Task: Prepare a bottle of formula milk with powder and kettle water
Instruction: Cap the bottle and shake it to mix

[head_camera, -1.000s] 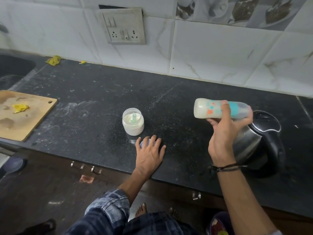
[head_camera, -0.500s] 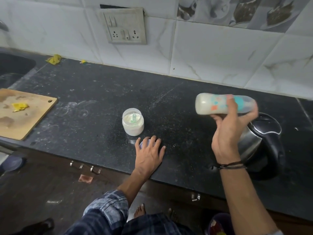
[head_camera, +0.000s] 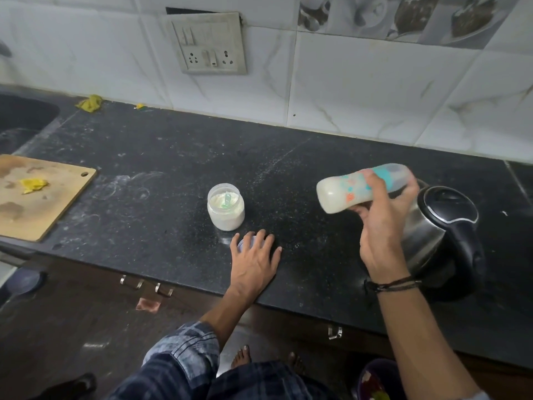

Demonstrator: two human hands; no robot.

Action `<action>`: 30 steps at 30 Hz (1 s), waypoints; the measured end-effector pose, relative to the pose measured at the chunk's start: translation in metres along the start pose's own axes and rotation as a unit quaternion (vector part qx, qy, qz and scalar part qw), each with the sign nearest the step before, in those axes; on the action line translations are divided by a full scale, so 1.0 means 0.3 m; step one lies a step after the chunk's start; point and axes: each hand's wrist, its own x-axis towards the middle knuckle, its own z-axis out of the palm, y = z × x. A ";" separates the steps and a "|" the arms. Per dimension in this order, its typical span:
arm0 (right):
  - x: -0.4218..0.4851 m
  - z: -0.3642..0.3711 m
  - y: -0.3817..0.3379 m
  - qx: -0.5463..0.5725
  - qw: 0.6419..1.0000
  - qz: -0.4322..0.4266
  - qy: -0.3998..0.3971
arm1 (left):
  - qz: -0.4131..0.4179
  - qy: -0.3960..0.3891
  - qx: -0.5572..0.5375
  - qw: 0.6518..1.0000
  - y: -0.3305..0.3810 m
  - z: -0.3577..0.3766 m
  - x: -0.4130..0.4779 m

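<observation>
My right hand [head_camera: 380, 226] grips a baby bottle [head_camera: 343, 192] full of white milk, held on its side above the counter with its base to the left and tilted down. Its teal-capped end points right, over the steel and black kettle [head_camera: 444, 226]. An open jar of white powder [head_camera: 225, 207] with a green scoop inside stands on the black counter [head_camera: 161, 157]. My left hand [head_camera: 255, 259] lies flat, fingers spread, just in front of the jar, covering a round lid [head_camera: 244, 242] of which only an edge shows.
A wooden cutting board [head_camera: 37, 197] with a yellow scrap lies at the left edge. A dark sink [head_camera: 20, 119] sits at the far left. A wall socket panel [head_camera: 212, 43] is on the tiled wall behind. Cabinet handles and my bare feet show below the counter.
The bottle in my right hand has swung up and then down, its base now dipping to the left. My left hand stays flat on the lid.
</observation>
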 end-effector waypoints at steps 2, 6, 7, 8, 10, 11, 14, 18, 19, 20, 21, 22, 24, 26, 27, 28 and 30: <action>-0.002 0.003 -0.009 0.064 0.996 -0.030 0.049 | -0.004 -0.004 0.000 1.000 0.004 -0.001 0.002; 0.001 0.007 -0.004 0.006 1.000 0.005 -0.020 | 0.001 0.000 0.001 1.000 -0.001 -0.001 -0.006; -0.002 0.001 0.001 -0.010 0.999 0.022 -0.042 | 0.001 0.000 0.001 1.000 -0.001 0.000 -0.006; -0.005 -0.002 0.001 -0.007 0.999 0.026 -0.040 | 0.000 -0.001 0.001 1.000 0.000 -0.001 -0.004; -0.001 -0.003 -0.002 0.041 0.999 0.005 0.001 | -0.004 -0.006 0.002 1.000 0.005 -0.004 0.001; 0.005 -0.002 -0.003 0.053 0.999 -0.004 0.010 | -0.006 -0.008 0.003 1.000 0.006 -0.005 0.002; 0.012 0.007 0.000 -0.019 0.999 0.007 -0.042 | -0.003 -0.006 0.004 1.000 0.000 -0.003 -0.005; 0.005 0.002 -0.001 0.009 0.999 -0.044 0.002 | -0.003 0.001 -0.001 1.000 0.003 0.002 -0.001; 0.009 0.000 0.000 0.031 0.998 -0.055 0.024 | -0.004 -0.001 0.000 1.000 0.004 0.003 0.001; 0.011 0.003 -0.003 0.035 0.997 -0.055 0.028 | -0.003 -0.001 0.001 1.000 0.001 0.005 0.001; 0.013 0.005 -0.003 0.018 0.999 -0.045 0.014 | -0.002 -0.001 0.002 1.000 -0.002 0.008 -0.001; 0.014 0.003 0.004 -0.014 0.999 -0.029 -0.010 | 0.001 0.002 0.002 1.000 -0.005 0.011 -0.003; 0.009 -0.006 0.012 -0.041 0.999 -0.017 -0.028 | 0.004 0.009 0.001 1.000 -0.007 0.015 -0.002; 0.000 -0.004 0.005 0.010 0.999 -0.042 0.022 | 0.002 0.009 0.001 1.000 -0.005 0.016 0.001; 0.002 -0.004 0.008 0.038 0.997 -0.054 0.046 | 0.001 0.008 0.003 1.000 -0.004 0.016 0.001; 0.004 0.000 0.009 0.051 0.996 -0.055 0.052 | -0.001 0.006 0.004 1.000 -0.004 0.016 0.001; 0.003 0.004 0.019 0.012 0.999 -0.025 0.025 | -0.001 0.003 0.005 1.000 -0.006 0.013 -0.002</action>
